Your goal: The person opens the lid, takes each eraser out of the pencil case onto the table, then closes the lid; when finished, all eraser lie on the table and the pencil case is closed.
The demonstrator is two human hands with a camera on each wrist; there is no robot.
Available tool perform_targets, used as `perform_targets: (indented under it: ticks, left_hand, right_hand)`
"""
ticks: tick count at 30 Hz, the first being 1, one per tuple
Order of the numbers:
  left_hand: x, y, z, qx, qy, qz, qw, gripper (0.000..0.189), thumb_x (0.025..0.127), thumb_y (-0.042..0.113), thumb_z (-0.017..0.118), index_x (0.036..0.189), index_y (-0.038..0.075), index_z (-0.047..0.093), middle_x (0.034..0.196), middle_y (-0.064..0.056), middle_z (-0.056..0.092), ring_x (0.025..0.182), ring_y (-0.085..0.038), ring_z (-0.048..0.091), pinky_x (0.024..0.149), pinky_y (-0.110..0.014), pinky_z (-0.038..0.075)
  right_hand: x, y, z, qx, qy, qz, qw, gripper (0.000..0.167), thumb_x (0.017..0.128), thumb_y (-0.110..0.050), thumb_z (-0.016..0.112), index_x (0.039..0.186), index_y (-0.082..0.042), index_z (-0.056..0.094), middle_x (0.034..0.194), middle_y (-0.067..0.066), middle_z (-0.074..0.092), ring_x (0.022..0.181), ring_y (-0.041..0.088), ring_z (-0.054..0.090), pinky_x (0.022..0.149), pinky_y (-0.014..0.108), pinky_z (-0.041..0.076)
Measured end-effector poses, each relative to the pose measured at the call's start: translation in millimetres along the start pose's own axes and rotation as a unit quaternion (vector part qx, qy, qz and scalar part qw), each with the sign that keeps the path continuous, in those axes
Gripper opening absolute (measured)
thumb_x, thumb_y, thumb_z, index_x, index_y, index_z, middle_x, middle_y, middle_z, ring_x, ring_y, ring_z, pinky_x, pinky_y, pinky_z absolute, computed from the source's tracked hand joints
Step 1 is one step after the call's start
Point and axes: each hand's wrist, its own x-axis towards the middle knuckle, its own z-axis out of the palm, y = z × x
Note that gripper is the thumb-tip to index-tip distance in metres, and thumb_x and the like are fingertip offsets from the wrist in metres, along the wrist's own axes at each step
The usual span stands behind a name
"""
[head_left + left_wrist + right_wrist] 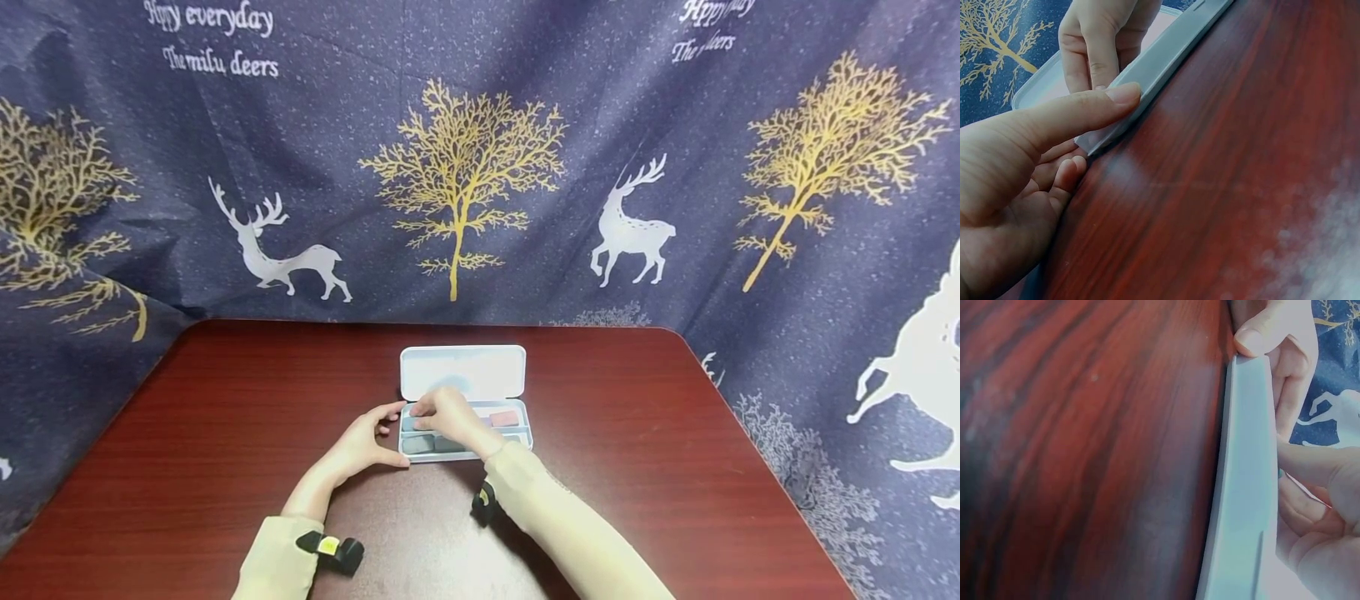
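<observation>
A pale pencil case point(465, 457) lies on the table with its hinged lid point(462, 372) raised at the back. My left hand point(358, 446) holds the case's left end, its thumb on the front wall point(1147, 84) and its other fingers round the end. My right hand point(452, 414) reaches down into the back compartment at the left. Its thumb and fingers pinch at a blue block point(410, 423), mostly hidden; a teal sliver shows between them in the right wrist view. A pink block point(504, 418) sits at the right of that compartment, and grey blocks point(418, 444) lie in the front one.
The dark red wooden table point(637, 433) extends around the case on every side. Behind it hangs a blue cloth point(525, 275) printed with deer and trees. Black straps point(330, 550) circle both sleeves.
</observation>
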Motion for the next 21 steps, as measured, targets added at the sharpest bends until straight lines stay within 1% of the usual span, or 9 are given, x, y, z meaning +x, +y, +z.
perform_targets:
  ticks: [4, 7, 10, 12, 16, 18, 21]
  left_hand:
    - [1.1, -2.3, 0.2, 0.007, -0.002, -0.001, 1.0000, 0.092, 0.061, 0.013, 0.093, 0.140, -0.001, 0.048, 0.126, -0.022, 0.057, 0.106, -0.030, 0.056, 0.090, -0.037, 0.052]
    - [1.6, -2.7, 0.0, 0.007, -0.003, -0.001, 1.0000, 0.093, 0.060, 0.014, 0.093, 0.140, 0.000, 0.048, 0.126, -0.021, 0.057, 0.107, -0.030, 0.056, 0.092, -0.038, 0.051]
    - [1.4, -2.8, 0.2, 0.001, -0.004, -0.004, 1.0000, 0.094, 0.060, 0.014, 0.093, 0.141, 0.000, 0.048, 0.126, -0.021, 0.057, 0.107, -0.030, 0.056, 0.093, -0.040, 0.051]
    - [1.3, -3.4, 0.4, 0.000, -0.006, -0.005, 1.0000, 0.094, 0.060, 0.015, 0.093, 0.141, 0.000, 0.047, 0.127, -0.021, 0.057, 0.108, -0.031, 0.056, 0.093, -0.040, 0.051]
    - [1.2, -3.9, 0.4, 0.004, -0.004, -0.013, 0.9999, 0.095, 0.060, 0.015, 0.093, 0.142, 0.001, 0.047, 0.127, -0.021, 0.056, 0.109, -0.032, 0.056, 0.095, -0.042, 0.051]
    - [1.7, -3.6, 0.3, 0.001, -0.005, -0.019, 0.9998, 0.095, 0.060, 0.015, 0.093, 0.142, 0.002, 0.046, 0.128, -0.021, 0.056, 0.112, -0.033, 0.056, 0.097, -0.045, 0.051]
    - [2.2, -3.0, 0.5, -0.004, -0.008, -0.018, 0.9998, 0.096, 0.061, 0.015, 0.093, 0.143, 0.000, 0.045, 0.130, -0.022, 0.055, 0.117, -0.038, 0.055, 0.102, -0.050, 0.049]
  right_hand:
    - [-1.4, -2, -3, 0.026, 0.004, 0.003, 0.9997, 0.016, 0.085, -0.004, 0.072, 0.100, 0.003, 0.075, 0.097, 0.013, 0.075, 0.097, 0.025, 0.072, 0.085, 0.027, 0.059]
    - [-2.0, -3, -5, 0.050, 0.015, 0.006, 0.9986, 0.016, 0.085, -0.002, 0.072, 0.099, 0.004, 0.075, 0.097, 0.015, 0.075, 0.096, 0.026, 0.071, 0.083, 0.028, 0.060]
    - [-2.0, -2, -7, 0.062, 0.028, 0.008, 0.9977, 0.016, 0.085, -0.002, 0.072, 0.099, 0.004, 0.075, 0.096, 0.015, 0.075, 0.095, 0.027, 0.071, 0.081, 0.027, 0.059]
    - [-2.9, -1, -11, 0.060, 0.033, 0.009, 0.9976, 0.016, 0.084, -0.003, 0.073, 0.098, 0.004, 0.075, 0.096, 0.015, 0.075, 0.093, 0.027, 0.072, 0.079, 0.024, 0.059]
    - [-8.0, 1, -25, 0.052, 0.045, 0.004, 0.9976, 0.017, 0.083, -0.004, 0.073, 0.098, 0.003, 0.075, 0.095, 0.015, 0.075, 0.090, 0.026, 0.072, 0.078, 0.021, 0.059]
    - [-12.2, 4, -34, 0.051, 0.054, -0.002, 0.9972, 0.018, 0.082, -0.004, 0.074, 0.098, 0.003, 0.075, 0.095, 0.015, 0.075, 0.089, 0.026, 0.072, 0.077, 0.021, 0.059]
    - [-20.2, 12, -49, 0.053, 0.071, 0.002, 0.9961, 0.019, 0.082, -0.006, 0.075, 0.098, 0.004, 0.075, 0.095, 0.016, 0.075, 0.088, 0.026, 0.072, 0.079, 0.023, 0.059]
